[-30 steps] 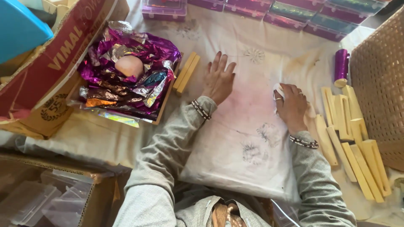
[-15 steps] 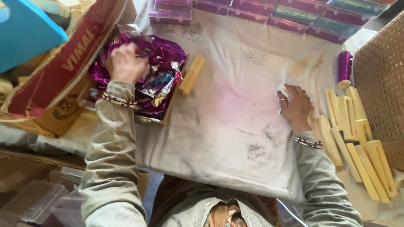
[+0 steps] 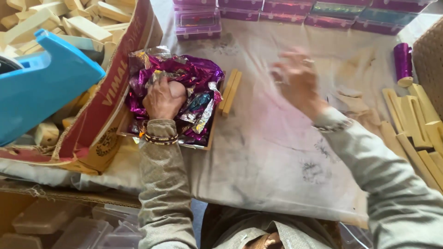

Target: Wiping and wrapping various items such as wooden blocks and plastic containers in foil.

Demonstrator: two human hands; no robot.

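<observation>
My left hand (image 3: 160, 97) is down in a heap of crumpled purple and silver foil wrappers (image 3: 194, 78) that fills a shallow box. Its fingers curl into the foil, and a round pinkish lump (image 3: 178, 89) lies against its thumb side; what it grips is unclear. My right hand (image 3: 295, 76) hovers blurred above the stained white cloth (image 3: 277, 152), fingers apart and holding nothing. Two pale yellow sticks (image 3: 230, 92) lie side by side just right of the foil box.
A tilted cardboard carton (image 3: 99, 115) full of pale blocks stands at left, with a blue tape dispenser (image 3: 44, 87) over it. Purple boxes (image 3: 295, 14) line the far edge. More yellow sticks (image 3: 415, 133), a purple foil roll (image 3: 402, 62) and a wicker basket (image 3: 429, 50) are at right.
My right hand has lifted off the cloth near the sticks at right and swung left toward the middle. My left hand stays in the foil heap. The camera has come closer.
</observation>
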